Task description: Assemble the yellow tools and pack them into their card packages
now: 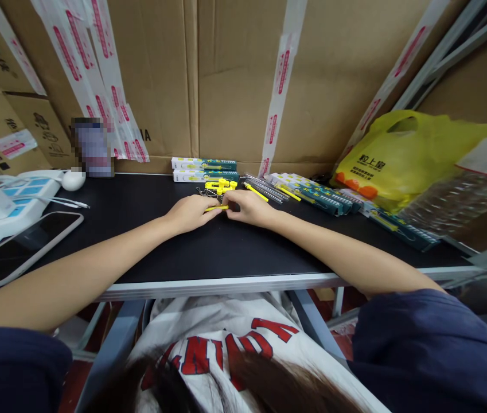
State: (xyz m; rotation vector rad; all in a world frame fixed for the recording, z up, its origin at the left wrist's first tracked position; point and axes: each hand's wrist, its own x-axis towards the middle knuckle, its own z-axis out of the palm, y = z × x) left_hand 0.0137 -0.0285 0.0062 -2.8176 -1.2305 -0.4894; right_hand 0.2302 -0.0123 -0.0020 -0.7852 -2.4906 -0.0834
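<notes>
My left hand (189, 212) and my right hand (247, 207) meet at the middle of the black table (209, 252), knuckles up and fingers curled. Between them they pinch a thin yellow stick-like piece (216, 208) that lies level just above the tabletop. Just behind the hands sits a small heap of yellow plastic parts (221, 185). To the right of it lie thin clear tubes (264, 188) and loose yellow sticks (255, 191).
Two teal-and-white boxes (204, 170) lie at the back against cardboard cartons. More such boxes (316, 195) fan out to the right, beside a yellow plastic bag (402, 155). At left are a power strip (15, 201), a white mouse-like object (73, 180) and a tablet (19, 246).
</notes>
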